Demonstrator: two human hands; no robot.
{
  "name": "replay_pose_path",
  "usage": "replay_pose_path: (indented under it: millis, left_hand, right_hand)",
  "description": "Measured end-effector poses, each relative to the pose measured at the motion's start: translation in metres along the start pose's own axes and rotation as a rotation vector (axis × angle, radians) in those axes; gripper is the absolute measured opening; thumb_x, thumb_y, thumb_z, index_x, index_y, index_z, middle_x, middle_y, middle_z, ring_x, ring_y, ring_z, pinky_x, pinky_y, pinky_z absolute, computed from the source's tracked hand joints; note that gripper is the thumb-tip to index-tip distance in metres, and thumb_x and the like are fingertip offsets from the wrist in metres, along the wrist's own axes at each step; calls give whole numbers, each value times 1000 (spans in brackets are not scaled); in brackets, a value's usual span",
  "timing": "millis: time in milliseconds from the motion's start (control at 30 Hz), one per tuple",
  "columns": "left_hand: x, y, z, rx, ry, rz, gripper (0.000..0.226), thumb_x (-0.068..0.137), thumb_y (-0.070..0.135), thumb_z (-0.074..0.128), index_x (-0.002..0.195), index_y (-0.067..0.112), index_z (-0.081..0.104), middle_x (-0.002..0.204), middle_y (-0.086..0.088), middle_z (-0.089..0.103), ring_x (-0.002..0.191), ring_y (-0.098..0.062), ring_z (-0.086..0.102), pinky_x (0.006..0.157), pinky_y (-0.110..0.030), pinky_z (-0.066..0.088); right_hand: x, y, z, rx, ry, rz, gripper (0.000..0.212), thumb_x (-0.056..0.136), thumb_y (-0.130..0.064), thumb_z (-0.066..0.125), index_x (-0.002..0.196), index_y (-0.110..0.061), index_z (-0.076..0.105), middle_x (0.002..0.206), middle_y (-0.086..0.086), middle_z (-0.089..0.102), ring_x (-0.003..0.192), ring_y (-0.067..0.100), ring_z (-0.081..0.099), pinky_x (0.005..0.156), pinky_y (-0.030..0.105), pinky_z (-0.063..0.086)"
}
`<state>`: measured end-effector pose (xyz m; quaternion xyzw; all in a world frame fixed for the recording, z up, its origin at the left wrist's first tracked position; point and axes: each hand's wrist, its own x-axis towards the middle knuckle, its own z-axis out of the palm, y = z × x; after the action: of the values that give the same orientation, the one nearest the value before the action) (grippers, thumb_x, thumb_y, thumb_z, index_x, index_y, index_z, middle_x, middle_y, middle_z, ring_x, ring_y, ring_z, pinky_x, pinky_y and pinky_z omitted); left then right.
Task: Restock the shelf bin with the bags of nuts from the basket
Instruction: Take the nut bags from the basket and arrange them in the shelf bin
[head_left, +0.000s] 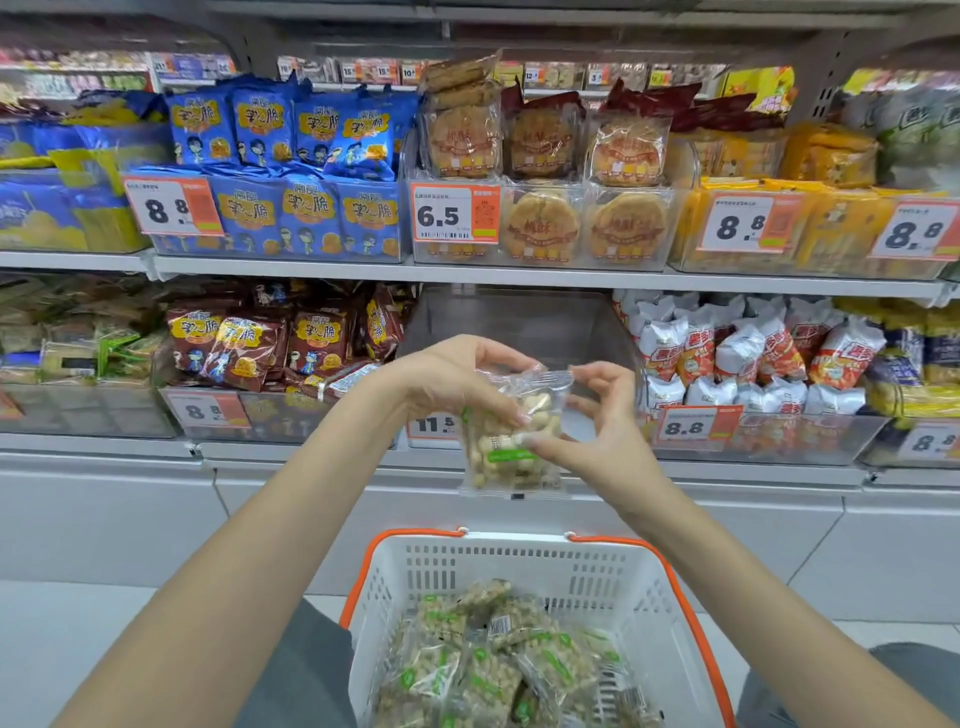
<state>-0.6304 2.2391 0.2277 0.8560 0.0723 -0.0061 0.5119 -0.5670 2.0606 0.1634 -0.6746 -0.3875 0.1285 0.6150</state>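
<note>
Supermarket shelves (332, 266) fill the background, with snack bags standing in clear bins behind orange and white price tags. On the lower shelf, in the middle, one clear shelf bin (519, 322) shows nothing inside; its price tag (434, 427) is partly hidden behind the hands. Red snack bags (270, 343) are in the bin to its left, and white and orange bags (737, 353) in the bin to its right.

In front of this bin, both hands hold one transparent bag of nuts (511, 441) in the air. The left hand (457, 379) grips the upper left part of the bag, with the thumb pressing on its front. The right hand (608, 415) pinches the upper right corner with the fingertips, and its thumb lies on the green label at the middle of the bag. The bag hangs almost upright, below the opening of the bin.

Lower down, close to the person, a white basket (519, 571) with orange handles holds many more bags of nuts (498, 660) in a loose pile.
</note>
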Motion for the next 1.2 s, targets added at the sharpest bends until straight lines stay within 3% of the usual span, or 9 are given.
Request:
replay_pose_path:
  millis: [100, 167, 367, 533, 667, 800, 967, 1067, 1200]
  left_hand:
    - [-1, -5, 1, -35, -20, 91, 74, 56, 16, 88, 121, 35, 57, 117, 2, 65, 106, -12, 62, 84, -34, 55]
    - [-1, -9, 0, 28, 45, 132, 80, 52, 27, 90, 119, 43, 51, 120, 6, 58, 111, -8, 56, 85, -29, 52]
    - [2, -41, 9, -341, 151, 112, 103, 43, 36, 82, 134, 30, 33, 129, -8, 52, 113, -24, 58, 90, -39, 49]
    - [13, -67, 19, -385, 80, 56, 88, 62, -3, 83, 128, 16, 28, 114, -7, 60, 88, -10, 67, 70, -30, 58]
    - [40, -83, -3, -208, 197, 150, 80, 67, -2, 82, 118, 12, 22, 119, -11, 57, 94, -7, 62, 79, -24, 56]
    - [60, -96, -21, 67, 391, 75, 89, 56, 53, 81, 119, 35, 21, 120, 4, 57, 110, -10, 56, 94, -34, 49]
    - [69, -137, -58, 925, 470, 131, 98, 77, 72, 50, 148, 7, 26, 138, -6, 44, 129, -21, 33, 112, -32, 22]
    - [69, -159, -59, 1065, 478, 345, 67, 76, 70, 39, 98, 16, 73, 91, 3, 70, 105, -20, 60, 111, -42, 22]
    - [82, -179, -52, 1134, 453, 455, 41, 78, 54, 47, 76, 17, 65, 71, 3, 65, 95, -19, 64, 113, -53, 13]
  right_hand:
    - [15, 8, 6, 105, -291, 190, 99, 57, -25, 83, 137, -29, 25, 122, 1, 60, 102, 7, 65, 80, 22, 53]
    - [19, 12, 7, 117, -395, 179, 64, 63, -16, 80, 121, -29, 57, 104, 0, 72, 93, 10, 68, 82, 27, 54]
    - [41, 26, 9, 191, -60, 115, 79, 49, -42, 82, 118, -11, 57, 107, 6, 72, 100, 19, 68, 84, 30, 54]
    - [72, 21, 11, -11, -168, 97, 61, 55, -40, 82, 108, -11, 67, 103, 7, 74, 98, 20, 70, 89, 36, 54]
    - [103, 28, 17, 6, -273, 91, 33, 70, 0, 80, 95, -18, 69, 92, -3, 75, 87, 10, 69, 79, 24, 54]
    - [154, 47, 27, 42, -228, 169, 69, 56, -16, 88, 117, -4, 57, 101, 9, 73, 93, 20, 70, 75, 33, 58]
    - [231, 87, 19, 69, -79, 335, 80, 34, -30, 93, 105, -8, 65, 100, 7, 73, 91, 20, 69, 83, 33, 56]
    - [277, 108, 22, -52, -8, 401, 96, 40, -43, 91, 123, -10, 58, 122, 0, 64, 101, 12, 63, 87, 26, 50]
    - [320, 137, 62, -207, -46, 347, 99, 66, -40, 85, 144, -13, 30, 131, -11, 44, 115, 10, 47, 95, 25, 41]
